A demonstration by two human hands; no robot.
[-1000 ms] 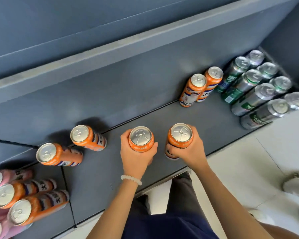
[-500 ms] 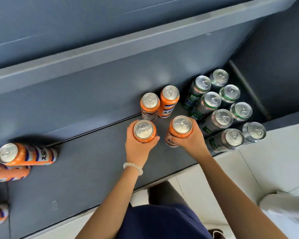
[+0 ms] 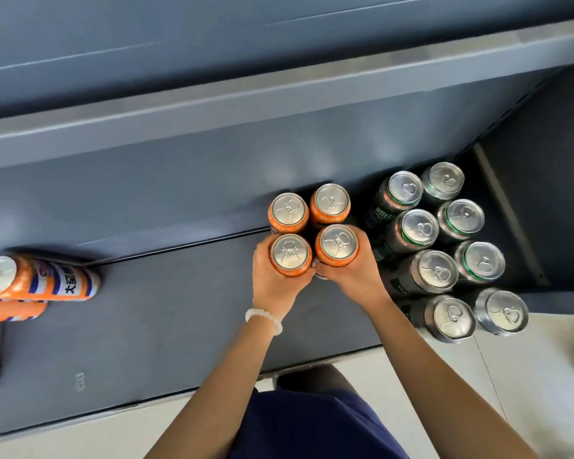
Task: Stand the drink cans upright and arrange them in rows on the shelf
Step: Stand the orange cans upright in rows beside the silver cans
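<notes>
Orange cans stand upright on the grey shelf (image 3: pixel 166 326), four packed in a square. The left hand (image 3: pixel 274 286) wraps the near-left can (image 3: pixel 290 255); the right hand (image 3: pixel 355 276) wraps the near-right can (image 3: pixel 337 245), both just in front of the back pair (image 3: pixel 309 208). Green cans (image 3: pixel 441 246) stand in two rows right of that square; a lying orange can (image 3: pixel 43 279) is well to its left.

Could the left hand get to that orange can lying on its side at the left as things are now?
Probably, but not straight away: the left hand is wrapped around an upright orange can. Once it lets go, bare shelf lies between it and the lying can.
</notes>
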